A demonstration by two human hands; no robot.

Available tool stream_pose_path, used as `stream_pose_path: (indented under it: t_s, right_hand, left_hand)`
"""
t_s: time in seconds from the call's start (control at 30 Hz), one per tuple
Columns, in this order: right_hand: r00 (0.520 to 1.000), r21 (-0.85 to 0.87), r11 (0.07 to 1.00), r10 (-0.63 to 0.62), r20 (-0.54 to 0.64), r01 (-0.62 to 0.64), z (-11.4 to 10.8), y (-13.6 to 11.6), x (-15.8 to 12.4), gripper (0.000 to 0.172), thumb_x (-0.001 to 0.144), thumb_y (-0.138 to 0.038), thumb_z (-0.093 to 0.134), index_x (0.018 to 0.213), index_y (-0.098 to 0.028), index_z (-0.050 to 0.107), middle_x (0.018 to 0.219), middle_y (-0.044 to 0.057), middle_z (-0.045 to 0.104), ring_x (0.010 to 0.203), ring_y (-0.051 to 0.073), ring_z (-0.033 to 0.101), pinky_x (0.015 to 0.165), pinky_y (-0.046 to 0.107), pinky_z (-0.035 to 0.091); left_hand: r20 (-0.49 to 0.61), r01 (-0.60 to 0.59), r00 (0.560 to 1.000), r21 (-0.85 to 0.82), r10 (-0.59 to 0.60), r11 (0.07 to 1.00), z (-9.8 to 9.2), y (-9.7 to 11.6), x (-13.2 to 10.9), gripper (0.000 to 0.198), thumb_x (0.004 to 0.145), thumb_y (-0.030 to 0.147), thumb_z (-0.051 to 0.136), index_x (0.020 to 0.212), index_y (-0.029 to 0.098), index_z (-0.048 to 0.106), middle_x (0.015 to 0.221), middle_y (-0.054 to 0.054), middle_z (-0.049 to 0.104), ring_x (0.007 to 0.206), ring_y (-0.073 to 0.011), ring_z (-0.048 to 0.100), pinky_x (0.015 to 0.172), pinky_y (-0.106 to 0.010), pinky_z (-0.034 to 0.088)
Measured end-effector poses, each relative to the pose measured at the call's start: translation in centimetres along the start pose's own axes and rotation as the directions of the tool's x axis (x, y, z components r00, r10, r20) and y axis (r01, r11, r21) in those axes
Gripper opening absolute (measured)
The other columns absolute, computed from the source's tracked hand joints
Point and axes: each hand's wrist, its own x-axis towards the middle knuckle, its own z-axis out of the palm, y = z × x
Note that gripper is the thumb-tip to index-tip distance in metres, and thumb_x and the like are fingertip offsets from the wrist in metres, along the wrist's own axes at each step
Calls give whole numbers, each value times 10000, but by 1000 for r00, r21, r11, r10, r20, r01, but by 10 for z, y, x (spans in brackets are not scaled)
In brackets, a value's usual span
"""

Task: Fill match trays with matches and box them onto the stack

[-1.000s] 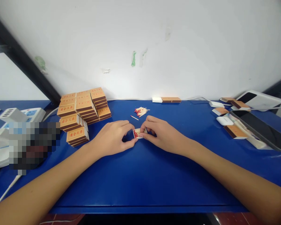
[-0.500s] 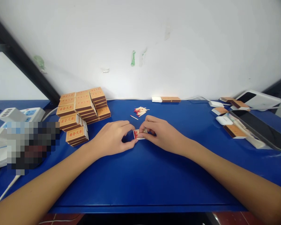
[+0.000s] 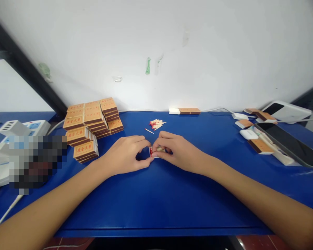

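Both my hands meet at the middle of the blue table (image 3: 156,194). Between them lies a small open matchbox tray (image 3: 154,151) with red-tipped matches showing in it. My left hand (image 3: 125,154) curls round its left end, thumb and forefinger pinched at the tray's edge. My right hand (image 3: 176,151) covers the right part of the tray with bent fingers gripping it. Just behind the hands lies a small heap of loose matches (image 3: 156,123), with a single match (image 3: 149,131) apart from it.
Stacks of orange matchboxes (image 3: 90,123) stand at the back left. White power strips (image 3: 21,128) lie at the far left. A matchbox with its tray pulled out (image 3: 185,111) lies by the wall. At the right are more matchboxes (image 3: 259,146), a white earbud case (image 3: 247,134) and a dark tablet (image 3: 289,142).
The two hands have closed in on the tray, and my right fingers now cover more of it. The tray shifted slightly towards me.
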Motion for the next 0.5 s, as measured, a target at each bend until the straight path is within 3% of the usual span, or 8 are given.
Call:
stream_pose_path:
  t_s: [0.27, 0.5]
  right_hand:
    - [994, 23, 996, -86, 62, 85, -3, -5, -3, 220, 1042, -202, 517, 1060, -242, 732, 986, 38, 598, 734, 133, 553, 682, 292, 440]
    - [999, -87, 996, 5, -50, -10, -4, 1, -2, 102, 955, -210, 635, 999, -210, 727, 928, 24, 600, 734, 135, 553, 667, 288, 419]
  left_hand:
    - [7, -2, 1000, 7, 2, 1000, -1, -1, 1, 195, 930, 384, 666, 880, 198, 636, 818, 10, 620, 714, -143, 580, 608, -289, 378]
    - [1, 5, 1000, -4, -5, 1000, -2, -1, 0, 192, 934, 372, 662, 1021, 207, 709, 850, 4, 655, 740, -150, 607, 634, -292, 415]
